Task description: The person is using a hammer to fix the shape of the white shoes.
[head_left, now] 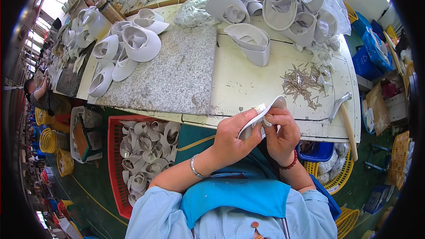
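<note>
My left hand (234, 136) and my right hand (281, 132) are both closed on one pale grey shoe-upper piece (278, 102), held edge-up just in front of the cream worktable (248, 84). My left thumb wears a taped wrap and presses on the piece's edge. My right fingers pinch the same edge from the other side. A scatter of thin metal pins (303, 84) lies on the table just beyond my hands. One more grey upper (251, 42) stands alone further back.
A grey stone slab (172, 75) lies on the table's left half with several white uppers (133, 48) along it. A pile of uppers (283, 4) fills the far side. A hammer (345, 117) lies at the right. A red crate of uppers (116, 159) sits below left.
</note>
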{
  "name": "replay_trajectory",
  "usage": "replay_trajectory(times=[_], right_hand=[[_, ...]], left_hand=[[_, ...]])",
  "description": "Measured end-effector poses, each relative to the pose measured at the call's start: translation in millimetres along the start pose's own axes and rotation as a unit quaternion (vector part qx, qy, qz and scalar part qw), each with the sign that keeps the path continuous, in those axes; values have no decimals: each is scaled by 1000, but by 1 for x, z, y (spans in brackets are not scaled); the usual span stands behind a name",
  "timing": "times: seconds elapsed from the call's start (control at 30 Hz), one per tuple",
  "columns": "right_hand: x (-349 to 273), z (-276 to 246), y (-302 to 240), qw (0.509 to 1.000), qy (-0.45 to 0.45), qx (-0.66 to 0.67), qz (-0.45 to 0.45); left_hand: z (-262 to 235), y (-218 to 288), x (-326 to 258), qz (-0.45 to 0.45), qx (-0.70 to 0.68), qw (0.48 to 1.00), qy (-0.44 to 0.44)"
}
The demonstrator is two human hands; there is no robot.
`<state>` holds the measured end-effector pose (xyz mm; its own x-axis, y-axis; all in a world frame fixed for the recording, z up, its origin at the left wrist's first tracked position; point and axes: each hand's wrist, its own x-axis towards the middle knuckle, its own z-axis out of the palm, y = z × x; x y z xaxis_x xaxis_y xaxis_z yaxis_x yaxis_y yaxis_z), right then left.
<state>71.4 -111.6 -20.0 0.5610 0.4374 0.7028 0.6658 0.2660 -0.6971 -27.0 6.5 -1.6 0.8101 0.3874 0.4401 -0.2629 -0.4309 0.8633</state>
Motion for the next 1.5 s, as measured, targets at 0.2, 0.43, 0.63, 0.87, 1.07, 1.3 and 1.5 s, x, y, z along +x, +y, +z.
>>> replay_trajectory(times=[0.2,0.43,0.63,0.87,1.07,1.3,1.5], right_hand=[[-2,-5,3,999,21,-3,39],[-4,-14,7,988,13,84,132],[-1,-17,9,982,-3,126,142],[3,-25,11,966,-32,177,188],[5,-26,12,960,-35,194,200],[7,-28,11,961,-44,180,206],[9,-30,12,967,-63,156,192]], left_hand=[[0,0,3,66,27,997,23],[-10,2,4,31,19,999,-29],[-10,9,9,-7,31,998,-46],[-10,10,13,142,156,977,-41],[-8,7,12,165,152,974,-38],[-10,10,13,170,171,969,-52],[-12,9,13,170,178,967,-67]])
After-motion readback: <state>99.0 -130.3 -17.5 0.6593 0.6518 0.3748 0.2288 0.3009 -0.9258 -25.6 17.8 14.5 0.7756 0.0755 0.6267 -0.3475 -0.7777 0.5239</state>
